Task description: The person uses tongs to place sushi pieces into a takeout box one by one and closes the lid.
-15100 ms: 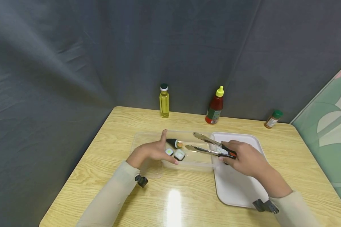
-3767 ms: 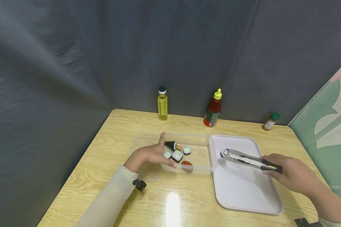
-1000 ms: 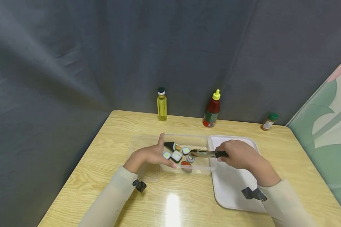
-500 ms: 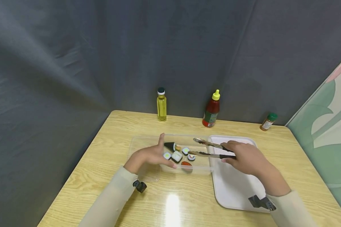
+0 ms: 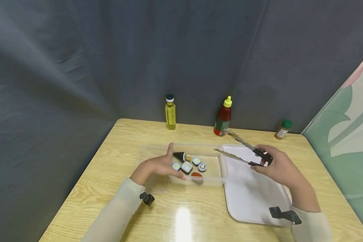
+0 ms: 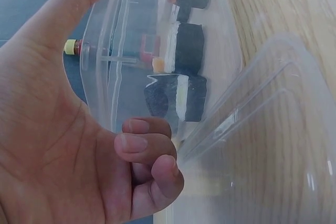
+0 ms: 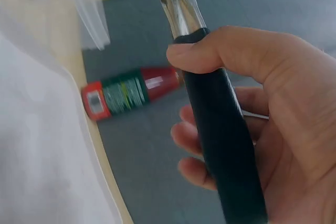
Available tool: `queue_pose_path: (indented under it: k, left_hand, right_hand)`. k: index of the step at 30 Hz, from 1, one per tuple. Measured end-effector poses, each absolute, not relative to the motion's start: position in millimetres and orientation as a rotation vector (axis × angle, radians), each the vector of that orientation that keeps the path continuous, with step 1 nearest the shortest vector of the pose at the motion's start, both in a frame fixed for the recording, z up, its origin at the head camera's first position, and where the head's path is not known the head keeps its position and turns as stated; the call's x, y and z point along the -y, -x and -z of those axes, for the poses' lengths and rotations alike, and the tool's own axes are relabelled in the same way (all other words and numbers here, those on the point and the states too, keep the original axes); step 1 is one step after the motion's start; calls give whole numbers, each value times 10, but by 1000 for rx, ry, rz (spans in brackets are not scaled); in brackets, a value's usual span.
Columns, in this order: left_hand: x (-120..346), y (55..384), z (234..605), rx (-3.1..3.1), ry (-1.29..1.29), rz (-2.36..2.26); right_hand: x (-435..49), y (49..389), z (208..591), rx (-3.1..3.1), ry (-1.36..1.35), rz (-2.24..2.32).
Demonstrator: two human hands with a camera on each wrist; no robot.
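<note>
A clear plastic container [image 5: 211,172] holds several sushi pieces: a dark cone-shaped hand roll [image 5: 179,156], square and round rolls, and an orange-red roe piece [image 5: 197,177]. My left hand [image 5: 158,167] grips the container's left end, thumb at the front rim and a finger at the back rim. In the left wrist view the other fingertips [image 6: 149,148] are curled beside the container's end. My right hand [image 5: 276,164] holds metal tongs [image 5: 245,151] with black handles, above the white tray. The tongs' arms are spread with nothing between them, their tips pointing left over the container's right end.
The white tray [image 5: 254,198] lies right of the container, against its right end. A clear lid [image 5: 157,186] lies under my left hand. Along the table's back edge stand an oil bottle [image 5: 170,116], a red sauce bottle [image 5: 224,119] and a green-capped spice jar [image 5: 282,130].
A round sushi roll, earlier in the tongs over the tray, now lies in the container. The tongs have spread and moved up and right with my right hand. My left hand has stayed put.
</note>
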State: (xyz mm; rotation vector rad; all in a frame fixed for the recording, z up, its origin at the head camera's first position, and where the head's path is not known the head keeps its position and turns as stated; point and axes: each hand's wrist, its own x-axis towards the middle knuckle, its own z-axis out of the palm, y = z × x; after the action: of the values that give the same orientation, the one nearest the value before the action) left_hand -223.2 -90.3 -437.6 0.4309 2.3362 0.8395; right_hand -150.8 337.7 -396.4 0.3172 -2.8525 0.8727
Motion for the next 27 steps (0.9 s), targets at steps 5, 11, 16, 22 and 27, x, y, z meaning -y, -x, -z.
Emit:
queue_pose_path:
  k: [5,11,16,22,27]
  left_hand:
    - [868,2245,4394,-2331,-444,-838]
    - [889,2254,4415,-2332,-434,-847]
    - [919,2238,4393,-2330,-430,-862]
    - [915,2242,4402,-2326,-431,-873]
    - [909,2250,4421,-2330,-425,-879]
  right_hand:
    - [-3686,1492,4024,2887,-49,-873]
    - [-4104,1481,4152,2934,164,-779]
    - [-4389,1471,4297,2986,349,-779]
    - [-4601,1438,4433,3094,569,-825]
    - [-4639,1415,4524,3152,733,-834]
